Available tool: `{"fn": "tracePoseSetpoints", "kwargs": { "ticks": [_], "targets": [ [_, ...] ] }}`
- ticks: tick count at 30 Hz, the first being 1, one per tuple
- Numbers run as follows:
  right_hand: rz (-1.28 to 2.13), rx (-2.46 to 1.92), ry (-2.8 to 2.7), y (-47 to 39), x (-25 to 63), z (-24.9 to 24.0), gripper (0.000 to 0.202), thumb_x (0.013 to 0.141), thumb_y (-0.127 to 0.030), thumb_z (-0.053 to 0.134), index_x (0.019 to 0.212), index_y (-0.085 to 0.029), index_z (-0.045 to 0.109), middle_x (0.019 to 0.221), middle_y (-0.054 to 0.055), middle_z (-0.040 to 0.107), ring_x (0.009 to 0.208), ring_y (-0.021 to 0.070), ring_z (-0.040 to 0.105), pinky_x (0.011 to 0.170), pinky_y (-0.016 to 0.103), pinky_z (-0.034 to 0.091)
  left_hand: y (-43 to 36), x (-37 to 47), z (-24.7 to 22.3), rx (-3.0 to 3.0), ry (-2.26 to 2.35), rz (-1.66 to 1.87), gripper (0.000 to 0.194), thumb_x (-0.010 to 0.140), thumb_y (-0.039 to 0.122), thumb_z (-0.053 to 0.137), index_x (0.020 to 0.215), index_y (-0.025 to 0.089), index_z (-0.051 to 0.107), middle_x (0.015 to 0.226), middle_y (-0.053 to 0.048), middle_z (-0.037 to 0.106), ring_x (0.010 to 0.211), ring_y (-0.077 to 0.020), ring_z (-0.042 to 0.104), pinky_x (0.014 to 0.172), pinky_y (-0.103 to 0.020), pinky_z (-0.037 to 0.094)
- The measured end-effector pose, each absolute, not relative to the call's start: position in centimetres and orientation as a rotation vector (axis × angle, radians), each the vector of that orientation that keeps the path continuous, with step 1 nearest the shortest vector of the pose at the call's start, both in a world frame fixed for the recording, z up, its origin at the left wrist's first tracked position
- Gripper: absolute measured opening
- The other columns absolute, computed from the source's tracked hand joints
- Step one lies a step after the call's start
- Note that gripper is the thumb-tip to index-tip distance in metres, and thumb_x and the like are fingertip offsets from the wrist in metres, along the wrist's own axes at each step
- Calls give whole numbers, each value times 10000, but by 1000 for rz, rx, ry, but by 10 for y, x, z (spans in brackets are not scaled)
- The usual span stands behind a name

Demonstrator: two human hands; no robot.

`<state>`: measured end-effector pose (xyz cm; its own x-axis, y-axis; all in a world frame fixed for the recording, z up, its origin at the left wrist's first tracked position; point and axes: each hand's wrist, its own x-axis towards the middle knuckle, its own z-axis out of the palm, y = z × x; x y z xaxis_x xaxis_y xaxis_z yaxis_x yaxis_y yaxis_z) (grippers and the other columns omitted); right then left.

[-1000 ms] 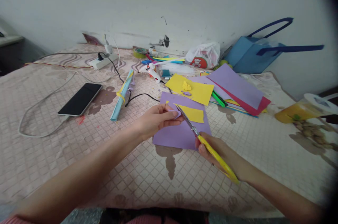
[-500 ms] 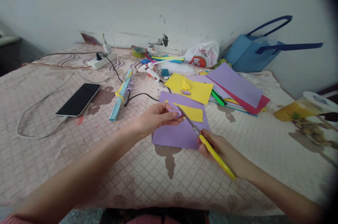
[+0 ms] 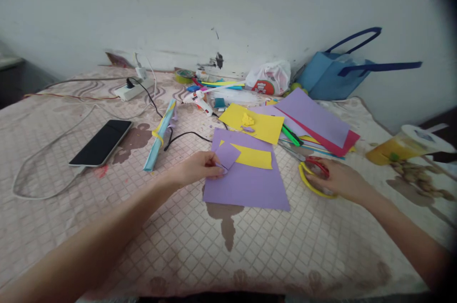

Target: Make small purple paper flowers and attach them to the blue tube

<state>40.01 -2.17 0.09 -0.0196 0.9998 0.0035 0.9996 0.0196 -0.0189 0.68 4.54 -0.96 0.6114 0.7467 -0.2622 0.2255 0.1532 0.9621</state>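
Note:
My left hand [image 3: 200,167] is closed, pinching a small purple paper piece [image 3: 228,154] between thumb and fingers. Under it lies a larger purple sheet [image 3: 246,191], with a yellow paper strip [image 3: 255,157] on top. To the right, my right hand [image 3: 339,179] has its fingers on the red handle of a pair of scissors [image 3: 307,172]. The other handle is yellow, and the blades point left toward the papers, low over the tablecloth. Behind the purple sheet, a yellow sheet [image 3: 266,129] bears a crumpled yellow scrap [image 3: 247,119] and a purple scrap.
A light-blue paper roll [image 3: 157,143], a phone [image 3: 102,143] on its cable and a power strip [image 3: 134,88] are at left. A white glue gun [image 3: 200,102] lies behind. At right are stacked papers [image 3: 317,115], a green cutter [image 3: 292,135], a drink cup [image 3: 396,148] and a blue bag [image 3: 332,74].
My right hand has carried the scissors right, away from my left hand, and lowered them toward the table. The purple piece in my left hand now shows its flat face.

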Motion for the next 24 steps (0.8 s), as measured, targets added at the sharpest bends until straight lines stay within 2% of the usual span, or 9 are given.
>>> {"fn": "tracePoseSetpoints", "kwargs": {
  "ticks": [3, 4, 6, 9, 13, 19, 21, 24],
  "targets": [
    [-89, -2027, -2201, -21, 375, 12, 354, 821, -445, 523, 1005, -157, 612, 1000, 169, 613, 966, 324, 569, 821, 428, 429, 48, 8, -12, 1433, 894, 423, 254, 676, 333, 724, 769, 142, 585, 749, -30, 676, 706, -137, 634, 670, -258, 490],
    [-11, -1968, -2152, -19, 360, 14, 300, 830, -423, 517, 964, -172, 614, 977, 142, 617, 907, 289, 586, 787, 414, 450, 49, 8, -12, 1435, 891, 412, 252, 673, 332, 727, 767, 142, 589, 741, -28, 676, 697, -133, 633, 662, -252, 488],
    [382, -1767, -2165, -13, 326, 14, 247, 865, -382, 482, 979, -196, 597, 972, 88, 617, 803, 207, 605, 692, 341, 481, 50, 8, -12, 1420, 878, 401, 251, 667, 326, 733, 767, 142, 596, 733, -28, 681, 682, -127, 632, 648, -243, 486],
    [683, -1500, -2273, -3, 281, 5, 187, 860, -309, 512, 992, -206, 597, 998, 62, 591, 762, 151, 583, 678, 290, 466, 51, 7, -12, 1370, 876, 420, 260, 652, 317, 748, 775, 139, 606, 721, -30, 687, 646, -118, 631, 627, -235, 487],
    [662, -1460, -2378, 3, 259, -7, 29, 819, -171, 540, 828, -179, 566, 881, 43, 564, 770, 151, 540, 695, 288, 419, 49, 5, -10, 1274, 897, 456, 275, 640, 310, 763, 783, 129, 613, 695, -21, 682, 615, -103, 626, 613, -222, 489],
    [647, -1470, -2307, 35, 247, 5, 63, 850, -163, 468, 817, -192, 513, 764, 13, 580, 710, 152, 544, 643, 280, 401, 48, 3, -5, 1153, 897, 447, 271, 646, 295, 767, 780, 120, 610, 689, -15, 677, 622, -89, 620, 631, -209, 483],
    [563, -1440, -2200, 55, 236, 10, 83, 830, -147, 476, 869, -193, 533, 826, 28, 586, 748, 156, 562, 662, 286, 426, 47, 3, -5, 1132, 891, 461, 258, 649, 287, 766, 770, 120, 610, 679, -10, 672, 617, -87, 614, 636, -212, 481],
    [420, -1287, -2110, 73, 219, 15, 239, 781, -118, 526, 1003, -192, 569, 1119, 92, 533, 962, 188, 543, 744, 301, 448, 46, 2, -6, 1115, 881, 494, 260, 654, 295, 763, 778, 120, 616, 723, -28, 683, 649, -99, 622, 652, -225, 480]
  ]
}}
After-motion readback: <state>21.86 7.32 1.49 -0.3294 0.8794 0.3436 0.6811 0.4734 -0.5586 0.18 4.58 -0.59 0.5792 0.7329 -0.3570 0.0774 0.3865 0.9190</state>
